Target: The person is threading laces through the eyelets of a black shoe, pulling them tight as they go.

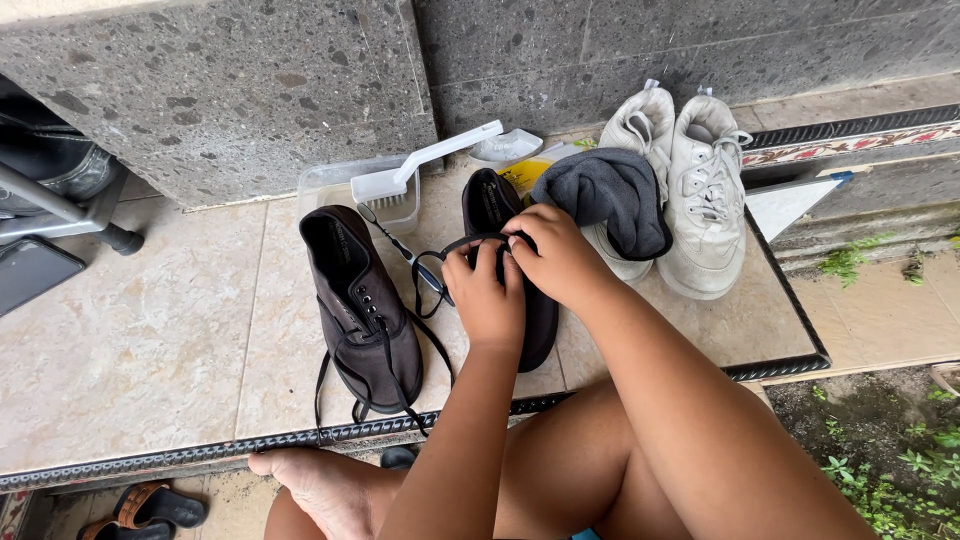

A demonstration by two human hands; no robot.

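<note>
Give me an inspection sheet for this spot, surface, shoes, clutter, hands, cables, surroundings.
Surface: beige tiled ledge with dark patterned edging.
Job's things: dark shoe under both hands, black lace looped; second dark shoe beside it, laces loose.
Clutter: white brush on clear tub, dark cloth draped over white sneakers.
Hands: left hand and right hand both pinch the lace.
Cables: nothing seen.
Surroundings: speckled stone wall, sandals below.

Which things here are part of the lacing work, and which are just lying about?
In hand: left hand, right hand, black lace, dark shoe under the hands, other dark shoe.

Lying about: white sneakers, grey cloth, scrub brush, plastic tub, toothbrush.
</note>
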